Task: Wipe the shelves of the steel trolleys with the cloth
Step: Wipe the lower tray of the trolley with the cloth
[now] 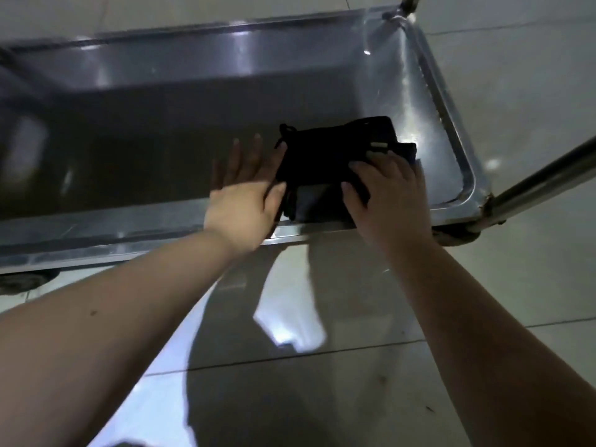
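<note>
Head view, looking down at the bottom shelf (161, 140) of a steel trolley (96, 233). Your cloth (322, 156), dark and folded into a thick pad, lies on the shelf near its right front corner, just inside the raised rim. Your right hand (383, 191) covers the pad's right side, fingers bent down over it and thumb set on its near part, grasping it. This hold probably keeps the folds together and lets you bear down while wiping. Your left hand (245, 191) is released, palm down, fingers straight and spread, with its thumb side touching the cloth's left edge. It appears to square up or steady the pad rather than carry it. A small pale tag (379, 145) shows on the cloth beside your right fingertips, but nothing on it can be read. Blur softens both hands, so you cannot tell whether the left palm presses the steel or hovers just above it. The shelf's left end is cut off by the frame and lies in shadow. Of any upper shelves nothing shows, only a slanting tube (541, 179) at the right and a post (408, 3) at the far corner. One wheel (19, 280) shows in part at lower left on the tiled floor (322, 382).
</note>
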Tool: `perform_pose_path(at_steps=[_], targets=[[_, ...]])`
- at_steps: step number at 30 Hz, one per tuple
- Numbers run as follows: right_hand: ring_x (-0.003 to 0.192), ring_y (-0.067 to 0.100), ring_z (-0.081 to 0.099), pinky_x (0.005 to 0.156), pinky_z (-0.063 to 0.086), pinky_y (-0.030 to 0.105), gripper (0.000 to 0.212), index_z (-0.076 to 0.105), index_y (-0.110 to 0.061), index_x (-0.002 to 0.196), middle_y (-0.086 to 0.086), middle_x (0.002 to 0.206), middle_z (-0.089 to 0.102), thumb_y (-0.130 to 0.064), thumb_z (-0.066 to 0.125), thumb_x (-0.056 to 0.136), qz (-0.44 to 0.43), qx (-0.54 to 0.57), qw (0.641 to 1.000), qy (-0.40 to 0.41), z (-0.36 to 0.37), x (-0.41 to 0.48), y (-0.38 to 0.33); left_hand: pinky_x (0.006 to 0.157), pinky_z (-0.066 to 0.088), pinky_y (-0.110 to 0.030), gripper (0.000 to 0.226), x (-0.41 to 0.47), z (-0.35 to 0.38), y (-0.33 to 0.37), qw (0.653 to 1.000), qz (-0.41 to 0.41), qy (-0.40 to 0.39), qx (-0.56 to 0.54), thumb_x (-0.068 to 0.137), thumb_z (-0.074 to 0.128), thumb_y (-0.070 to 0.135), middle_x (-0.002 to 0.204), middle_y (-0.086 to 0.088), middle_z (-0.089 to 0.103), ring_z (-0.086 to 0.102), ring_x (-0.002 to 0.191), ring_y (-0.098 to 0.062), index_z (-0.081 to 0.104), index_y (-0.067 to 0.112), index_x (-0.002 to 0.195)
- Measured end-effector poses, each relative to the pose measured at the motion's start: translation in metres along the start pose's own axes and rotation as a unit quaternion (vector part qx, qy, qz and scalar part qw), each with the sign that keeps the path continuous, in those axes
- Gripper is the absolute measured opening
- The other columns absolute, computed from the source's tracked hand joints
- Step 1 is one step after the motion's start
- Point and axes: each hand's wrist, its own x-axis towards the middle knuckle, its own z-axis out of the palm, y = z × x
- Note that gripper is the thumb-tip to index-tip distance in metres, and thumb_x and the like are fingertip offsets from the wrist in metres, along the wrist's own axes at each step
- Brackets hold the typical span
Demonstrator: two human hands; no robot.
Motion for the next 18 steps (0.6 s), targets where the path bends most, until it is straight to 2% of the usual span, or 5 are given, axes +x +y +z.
perform_pose_path(at_steps=[2,3,6,11,18], targets=[[0.147,0.036,0.012,0.117,0.004,0.060,0.061,0.034,-0.036,0.149,0.001,0.161,0.023,-0.062,0.035,0.094,0.009,-0.015,0.997,-0.075,0.011,0.022,-0.017,0.118,-0.006,-0.056,0.058,0.024,0.001,-0.012,0.998,-0.055,-0.005,0.044,0.102,0.032,0.044,0.165,0.004,0.005,-0.006,0.150,-0.027,0.009,0.040,0.155],[0.148,0.039,-0.001,0.114,-0.004,0.064,0.068,0.018,-0.043,0.152,-0.004,0.164,0.007,-0.070,0.028,0.091,0.008,-0.037,0.994,-0.107,0.019,0.028,-0.022,0.117,-0.006,-0.059,0.058,0.032,0.003,-0.016,0.995,-0.074,-0.011,0.060,0.101,0.030,0.047,0.165,0.004,0.005,-0.006,0.150,-0.027,0.008,0.040,0.155],[0.144,0.043,-0.021,0.107,-0.013,0.072,0.075,-0.012,-0.055,0.147,-0.011,0.162,-0.018,-0.084,0.008,0.081,0.006,-0.093,0.985,-0.144,0.039,0.035,-0.019,0.113,-0.006,-0.066,0.057,0.043,0.014,-0.022,0.991,-0.095,-0.035,0.093,0.100,0.019,0.055,0.164,0.007,-0.003,-0.008,0.150,-0.027,0.000,0.046,0.153],[0.144,0.044,-0.020,0.103,-0.017,0.071,0.078,-0.014,-0.060,0.143,-0.011,0.162,-0.017,-0.089,-0.002,0.072,0.001,-0.106,0.985,-0.133,0.047,0.059,-0.010,0.112,-0.007,-0.067,0.056,0.044,0.022,-0.028,0.992,-0.081,-0.027,0.095,0.099,0.017,0.055,0.164,0.007,-0.004,-0.007,0.150,-0.027,0.000,0.048,0.152],[0.144,0.043,-0.021,0.103,-0.015,0.075,0.076,-0.007,-0.059,0.145,-0.011,0.163,-0.014,-0.088,0.013,0.078,0.016,-0.096,0.979,-0.181,0.055,0.169,-0.026,0.112,-0.007,-0.066,0.057,0.047,0.020,-0.030,0.992,-0.088,-0.023,0.088,0.100,0.021,0.049,0.164,0.009,-0.006,-0.007,0.150,-0.023,0.000,0.046,0.152]])
